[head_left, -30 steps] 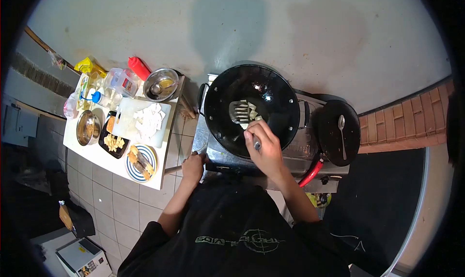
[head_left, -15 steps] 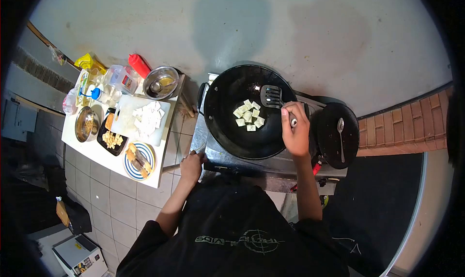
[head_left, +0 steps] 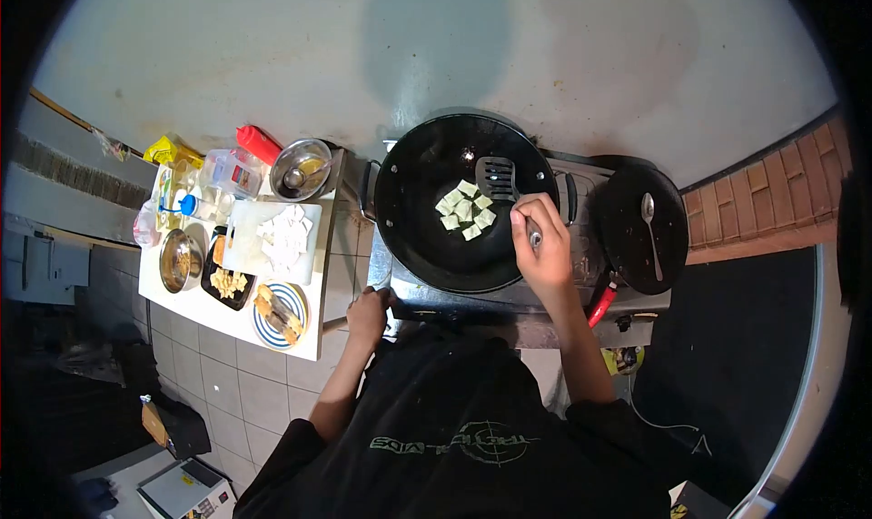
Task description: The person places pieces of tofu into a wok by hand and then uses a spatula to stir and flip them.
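My right hand [head_left: 544, 243] is wrapped round the handle of a slotted spatula [head_left: 497, 179]. Its slotted head is inside a large black wok [head_left: 427, 256], just up and right of a small cluster of pale cubes [head_left: 464, 207] on the wok's bottom. The wok sits on a metal stove [head_left: 411, 286]. At the stove's front left corner is my left hand [head_left: 368, 314], fingers curled at the edge; I cannot tell what, if anything, they grip.
Left of the stove, a white table [head_left: 304, 326] bears a cutting board [head_left: 245, 247] with white pieces, a striped plate [head_left: 300, 330], metal bowls and a red bottle [head_left: 259, 144]. A spoon [head_left: 650, 228] lies on a round black surface [head_left: 668, 263] to the right, near a red-handled object [head_left: 601, 305].
The spatula head has shifted slightly left and down relative to the cubes, which sit closer together. The camera view has shifted a little. My left hand stays at the stove's corner.
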Demonstrator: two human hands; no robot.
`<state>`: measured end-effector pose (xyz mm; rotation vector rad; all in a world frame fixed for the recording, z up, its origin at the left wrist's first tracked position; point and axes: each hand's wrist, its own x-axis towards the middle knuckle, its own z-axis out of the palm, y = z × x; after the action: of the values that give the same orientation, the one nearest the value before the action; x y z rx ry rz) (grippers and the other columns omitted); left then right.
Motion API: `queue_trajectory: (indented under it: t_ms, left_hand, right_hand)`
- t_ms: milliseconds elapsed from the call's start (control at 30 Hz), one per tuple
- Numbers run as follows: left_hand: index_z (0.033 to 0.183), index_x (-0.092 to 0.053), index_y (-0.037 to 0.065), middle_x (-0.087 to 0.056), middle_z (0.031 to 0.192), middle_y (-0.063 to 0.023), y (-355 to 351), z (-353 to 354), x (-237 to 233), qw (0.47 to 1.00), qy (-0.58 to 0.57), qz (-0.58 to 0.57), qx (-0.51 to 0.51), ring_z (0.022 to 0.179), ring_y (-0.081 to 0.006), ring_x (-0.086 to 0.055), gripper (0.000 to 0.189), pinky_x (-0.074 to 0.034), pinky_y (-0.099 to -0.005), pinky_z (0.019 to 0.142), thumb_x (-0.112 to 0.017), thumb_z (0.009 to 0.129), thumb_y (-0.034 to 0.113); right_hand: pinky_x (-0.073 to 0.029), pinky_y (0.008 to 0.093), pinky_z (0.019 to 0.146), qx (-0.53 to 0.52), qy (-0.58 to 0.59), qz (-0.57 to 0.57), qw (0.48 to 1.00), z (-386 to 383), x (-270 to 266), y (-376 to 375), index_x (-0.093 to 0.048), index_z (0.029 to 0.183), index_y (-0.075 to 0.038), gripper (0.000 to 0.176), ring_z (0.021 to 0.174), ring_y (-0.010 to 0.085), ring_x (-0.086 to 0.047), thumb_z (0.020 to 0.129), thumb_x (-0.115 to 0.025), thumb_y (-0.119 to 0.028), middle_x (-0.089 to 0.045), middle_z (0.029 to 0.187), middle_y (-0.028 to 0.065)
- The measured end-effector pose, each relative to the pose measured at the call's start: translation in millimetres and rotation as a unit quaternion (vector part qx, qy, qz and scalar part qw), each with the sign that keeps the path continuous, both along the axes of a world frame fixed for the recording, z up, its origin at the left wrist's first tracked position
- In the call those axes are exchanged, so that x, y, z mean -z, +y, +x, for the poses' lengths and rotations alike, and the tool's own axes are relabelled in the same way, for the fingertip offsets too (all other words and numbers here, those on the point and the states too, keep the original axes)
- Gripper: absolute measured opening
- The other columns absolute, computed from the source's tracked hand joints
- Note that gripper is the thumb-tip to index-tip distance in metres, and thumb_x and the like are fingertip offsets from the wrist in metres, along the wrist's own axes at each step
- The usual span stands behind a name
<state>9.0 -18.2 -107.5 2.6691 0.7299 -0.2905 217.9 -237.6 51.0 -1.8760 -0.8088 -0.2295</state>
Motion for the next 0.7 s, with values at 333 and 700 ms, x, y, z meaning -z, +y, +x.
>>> queue_trajectory:
  t_ms: [333,700]
  left_hand:
    - [0.093,-0.070,0.012,-0.066,0.094,-0.0133,6,-2,7,1.000,-0.015,-0.008,0.020,0.085,-0.0350,-0.069,0.019,-0.054,-0.0486,0.073,-0.061,0.093,0.029]
    - [0.098,-0.071,0.016,-0.067,0.096,-0.0126,1,1,2,1.000,0.007,-0.011,-0.001,0.088,-0.0332,-0.069,0.018,-0.055,-0.0479,0.074,-0.061,0.091,0.030]
  right_hand:
    - [-0.046,0.0324,0.063,0.030,0.006,0.018,0.999,-15,13,10,-0.054,0.089,0.001,0.009,0.068,0.0241,-0.056,0.093,-0.061,-0.003,-0.055,0.088,0.0119]
    - [-0.044,0.0287,0.065,0.036,0.026,0.030,0.999,-18,13,18,-0.052,0.086,0.002,0.010,0.070,0.0200,-0.053,0.094,-0.058,-0.001,-0.056,0.086,0.0112]
